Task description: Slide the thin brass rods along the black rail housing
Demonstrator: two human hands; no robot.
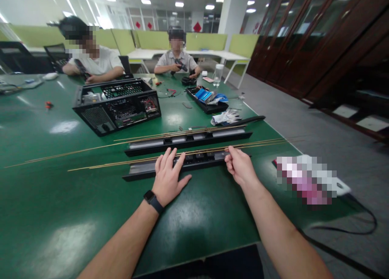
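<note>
My left hand [170, 175] lies with fingers spread over the nearer black channel strip [142, 173], its fingertips touching thin golden rods [115, 162] that lie along the strip. At the strip's right end, my right hand [238, 163] is closed, thumb and forefinger pinching the rods. The rods stick out well past both ends of the strip. Just behind is a second black channel strip [215, 139] with pale inner sections. More thin golden rods [75, 151] rest along it, reaching far to the left. My fingers hide part of the nearer strip.
An open black computer case [117, 109] stands behind on the left. White gloves [226, 117] and a black tray [209, 105] with blue packets lie at the back right. A blurred item [306, 179] sits near the right edge. Two people [94, 64] work across the green table [100, 214].
</note>
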